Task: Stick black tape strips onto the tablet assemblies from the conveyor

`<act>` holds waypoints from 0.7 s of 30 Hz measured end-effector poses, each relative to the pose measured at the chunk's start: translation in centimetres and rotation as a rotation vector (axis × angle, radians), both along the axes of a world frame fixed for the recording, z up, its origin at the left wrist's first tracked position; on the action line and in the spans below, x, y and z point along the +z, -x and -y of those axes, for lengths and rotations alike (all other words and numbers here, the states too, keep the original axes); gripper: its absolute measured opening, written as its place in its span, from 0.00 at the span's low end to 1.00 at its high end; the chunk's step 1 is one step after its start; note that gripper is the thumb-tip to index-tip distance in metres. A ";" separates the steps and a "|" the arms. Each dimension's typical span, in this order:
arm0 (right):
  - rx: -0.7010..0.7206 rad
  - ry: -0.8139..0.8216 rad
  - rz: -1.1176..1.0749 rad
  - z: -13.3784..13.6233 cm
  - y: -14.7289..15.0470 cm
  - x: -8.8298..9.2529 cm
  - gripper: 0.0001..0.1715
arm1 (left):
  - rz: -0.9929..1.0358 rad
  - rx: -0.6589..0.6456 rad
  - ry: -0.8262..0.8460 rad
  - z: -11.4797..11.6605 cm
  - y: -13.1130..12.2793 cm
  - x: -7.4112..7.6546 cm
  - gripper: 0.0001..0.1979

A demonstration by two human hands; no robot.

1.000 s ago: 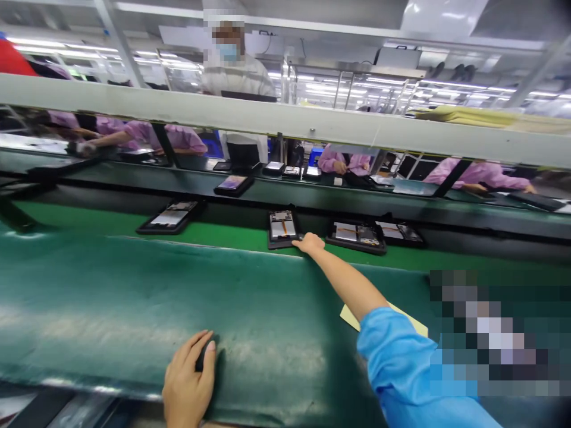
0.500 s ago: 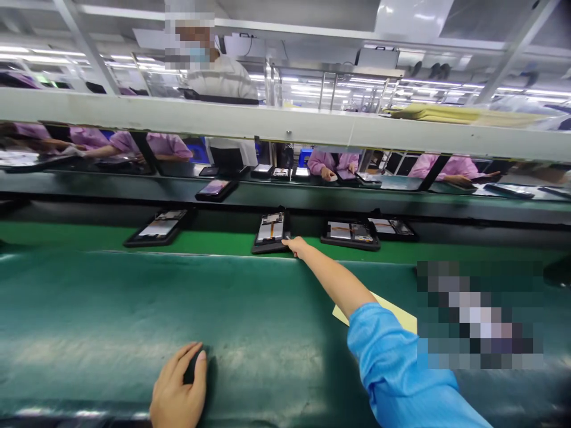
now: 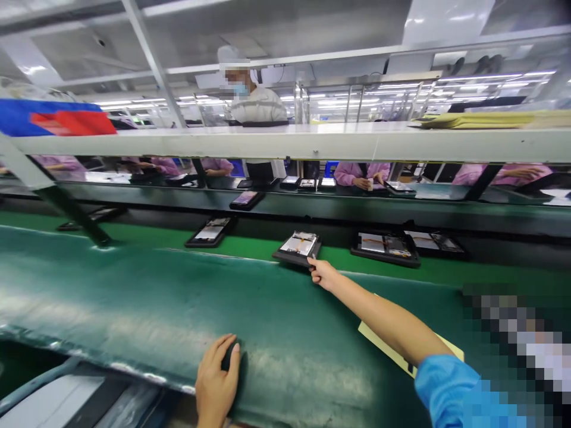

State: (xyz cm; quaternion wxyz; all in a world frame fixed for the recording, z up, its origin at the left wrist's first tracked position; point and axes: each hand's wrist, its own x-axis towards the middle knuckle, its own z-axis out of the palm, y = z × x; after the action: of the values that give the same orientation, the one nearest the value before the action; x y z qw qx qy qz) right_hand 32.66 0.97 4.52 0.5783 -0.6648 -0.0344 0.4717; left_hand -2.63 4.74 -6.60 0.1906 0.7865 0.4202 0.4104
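Note:
My right hand reaches forward over the green mat, its fingers closed on the near right corner of a black tray that holds an opened device with a white panel and an orange strip. The tray's near edge is lifted and tilted over the edge between mat and belt. My left hand rests low on the green mat, thumb and fingers apart around a small dark patch; whether that is an object or shadow I cannot tell. Under my right forearm lies a yellow sheet.
Several more black trays with opened devices sit on the bright green belt, one at left and one at right. A dark slanted post stands at left. Behind the white rail, people in pink sleeves work.
The view has shifted left, so things appear further right. The tray at my right hand has turned and its near edge has come toward me. My left hand stays on the mat.

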 end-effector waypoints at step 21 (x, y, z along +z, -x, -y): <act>0.998 -0.253 -0.087 15.2 19.2 -8.4 0.42 | 0.842 -0.017 1.073 4.7 -5.6 4.3 0.32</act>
State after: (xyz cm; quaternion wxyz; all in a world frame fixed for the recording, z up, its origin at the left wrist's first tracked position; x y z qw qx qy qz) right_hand 13.42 -14.24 -3.84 0.3598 -0.4721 -0.3800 0.7094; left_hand 2.98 0.02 -2.31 0.7045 0.3598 0.4495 0.4148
